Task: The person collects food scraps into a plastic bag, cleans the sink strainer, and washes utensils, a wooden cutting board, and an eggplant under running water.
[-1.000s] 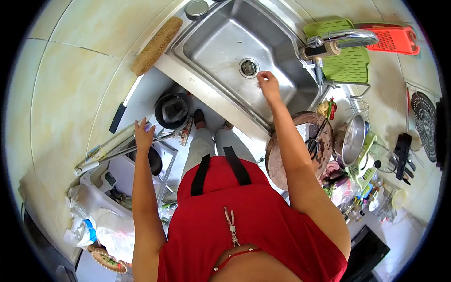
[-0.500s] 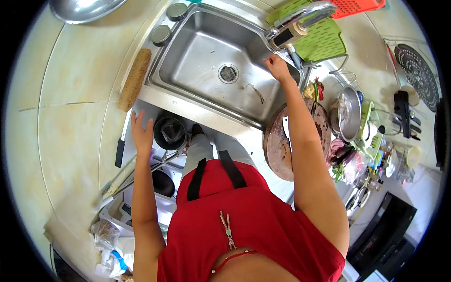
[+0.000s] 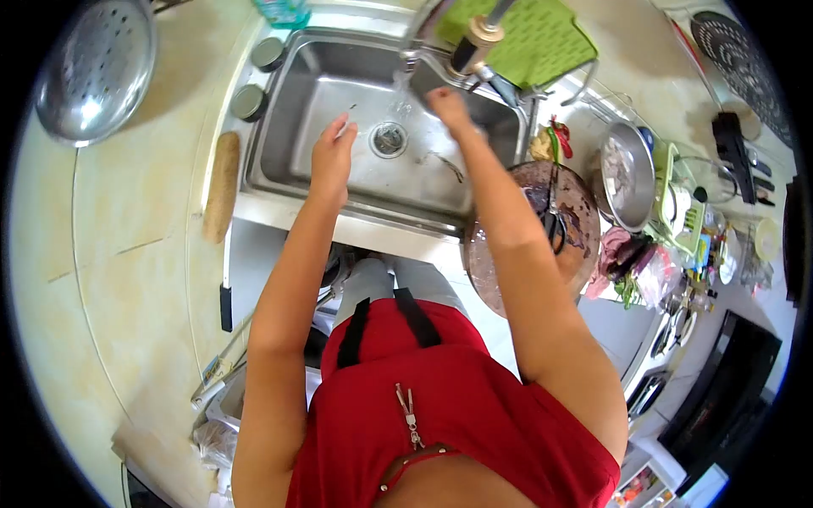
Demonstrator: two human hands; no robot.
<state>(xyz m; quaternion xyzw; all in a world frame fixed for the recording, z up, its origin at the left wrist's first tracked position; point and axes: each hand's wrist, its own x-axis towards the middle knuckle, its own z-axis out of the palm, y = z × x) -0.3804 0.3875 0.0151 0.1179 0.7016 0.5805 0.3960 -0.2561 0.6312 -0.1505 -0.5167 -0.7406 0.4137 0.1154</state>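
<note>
Both hands are over the steel sink [image 3: 339, 110]. My left hand [image 3: 333, 161] is above its left part, fingers apart, holding nothing. My right hand [image 3: 447, 108] is near the back wall, right of the running water [image 3: 400, 103], its fingers curled; what is in them, if anything, is hidden. The water falls from the faucet [image 3: 408, 59] towards the drain [image 3: 389, 140]. A thin dark scrap [image 3: 447, 166] lies on the sink floor right of the drain.
A round chopping board [image 3: 495, 262] with scissors [image 3: 553, 222] lies right of the sink, beside a steel bowl [image 3: 627, 178]. A loofah [image 3: 222, 186] and two jars [image 3: 249, 102] stand left. A green board [image 3: 529, 38] is behind the faucet.
My left hand has moved up from below the counter edge to over the sink. Water now runs from the faucet, whose spout has swung left over the basin. The view has shifted.
</note>
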